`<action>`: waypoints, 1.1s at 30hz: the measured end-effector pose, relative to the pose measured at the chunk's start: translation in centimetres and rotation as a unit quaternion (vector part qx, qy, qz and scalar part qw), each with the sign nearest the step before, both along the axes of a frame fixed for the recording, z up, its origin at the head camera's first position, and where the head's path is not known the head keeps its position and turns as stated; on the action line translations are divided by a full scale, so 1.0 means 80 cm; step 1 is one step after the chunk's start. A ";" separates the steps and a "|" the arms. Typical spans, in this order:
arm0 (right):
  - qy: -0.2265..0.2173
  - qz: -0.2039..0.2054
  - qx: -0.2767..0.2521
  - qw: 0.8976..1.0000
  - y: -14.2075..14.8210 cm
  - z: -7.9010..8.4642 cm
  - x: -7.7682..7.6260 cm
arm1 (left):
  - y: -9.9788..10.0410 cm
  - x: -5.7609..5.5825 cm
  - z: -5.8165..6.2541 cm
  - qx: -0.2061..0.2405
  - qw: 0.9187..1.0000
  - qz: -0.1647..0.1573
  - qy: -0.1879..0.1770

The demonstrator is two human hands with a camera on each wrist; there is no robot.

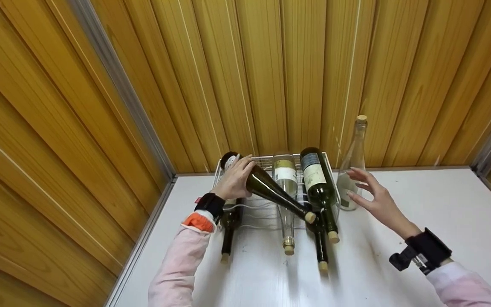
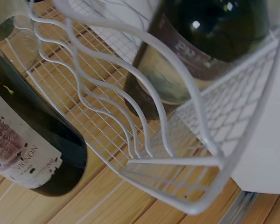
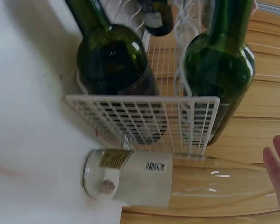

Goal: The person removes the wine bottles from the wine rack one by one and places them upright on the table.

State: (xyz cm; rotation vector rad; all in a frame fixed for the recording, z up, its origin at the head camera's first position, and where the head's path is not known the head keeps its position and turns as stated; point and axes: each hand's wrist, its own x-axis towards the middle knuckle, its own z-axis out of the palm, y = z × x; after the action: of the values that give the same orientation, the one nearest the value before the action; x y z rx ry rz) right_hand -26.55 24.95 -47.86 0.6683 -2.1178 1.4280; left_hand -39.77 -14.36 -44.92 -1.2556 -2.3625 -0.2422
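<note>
Dark glass bottle (image 1: 273,187) over white wire rack (image 2: 177,161), gripped by fingers of left hand (image 1: 233,179), right hand (image 1: 377,199) with fingers loosely parted, near clear upright bottle (image 3: 177,184).

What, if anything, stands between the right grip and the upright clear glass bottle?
Nothing visible: the right grip faces the upright clear glass bottle, with the white wire rack on the bottle's other side.
</note>
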 end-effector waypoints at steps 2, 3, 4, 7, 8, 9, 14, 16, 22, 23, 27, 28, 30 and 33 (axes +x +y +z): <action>-0.024 0.014 -0.023 0.999 -0.003 0.003 0.001 | 0.001 0.001 0.002 0.017 1.000 0.004 0.003; -0.034 0.022 -0.034 0.999 -0.004 0.004 0.001 | 0.002 0.002 0.002 0.023 1.000 0.007 0.004; -0.041 0.029 -0.042 0.998 -0.006 0.006 0.001 | 0.003 0.003 0.004 0.028 1.000 0.009 0.005; -0.049 0.050 -0.055 0.996 -0.012 0.008 0.000 | 0.008 0.007 0.007 0.028 0.999 0.021 0.005; -0.050 0.056 -0.056 0.996 -0.014 0.009 -0.001 | 0.010 0.009 0.009 0.025 0.999 0.025 0.004; -0.049 0.062 -0.055 0.995 -0.016 0.009 -0.001 | 0.012 0.011 0.010 0.022 0.999 0.030 0.001; -0.052 0.082 -0.039 0.994 -0.023 0.010 -0.002 | 0.023 0.021 0.012 0.009 0.999 0.052 -0.009; -0.058 0.085 -0.034 0.994 -0.027 0.011 -0.003 | 0.027 0.026 0.013 0.008 0.998 0.059 -0.010; -0.064 0.091 -0.039 0.993 -0.042 0.016 -0.010 | 0.040 0.036 0.019 0.000 0.997 0.074 -0.008; -0.061 0.091 -0.040 0.993 -0.045 0.017 -0.011 | 0.042 0.038 0.020 -0.002 0.997 0.075 -0.008; -0.040 0.086 -0.042 0.995 -0.052 0.020 -0.015 | 0.048 0.046 0.024 -0.010 0.997 0.079 -0.005; -0.035 0.090 -0.045 0.994 -0.053 0.021 -0.016 | 0.049 0.048 0.025 -0.008 0.997 0.078 -0.006; -0.028 0.103 -0.053 0.993 -0.054 0.023 -0.016 | 0.052 0.052 0.027 -0.002 0.997 0.078 -0.011; -0.027 0.128 -0.071 0.989 -0.055 0.027 -0.015 | 0.058 0.058 0.031 0.010 0.997 0.078 -0.019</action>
State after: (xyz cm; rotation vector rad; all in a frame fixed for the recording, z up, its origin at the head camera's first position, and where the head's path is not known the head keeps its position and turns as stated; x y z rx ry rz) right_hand -27.71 20.56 -45.67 0.8791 -2.0027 1.7333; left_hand -35.14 -9.71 -42.47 -1.0587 -2.4702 -0.2400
